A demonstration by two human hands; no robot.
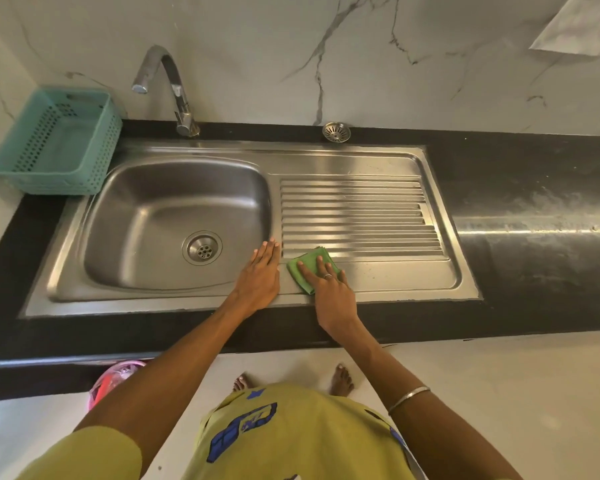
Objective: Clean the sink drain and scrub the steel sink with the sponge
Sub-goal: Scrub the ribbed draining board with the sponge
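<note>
Lower centre, the right hand is pressing flat, fingers straight, on the green sponge; the left hand is resting open beside it. Possibly the steel sink is getting skipped.

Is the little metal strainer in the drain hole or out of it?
Out. The strainer sits on the black counter behind the sink, against the wall, while the drain in the bowl is uncovered.
</note>
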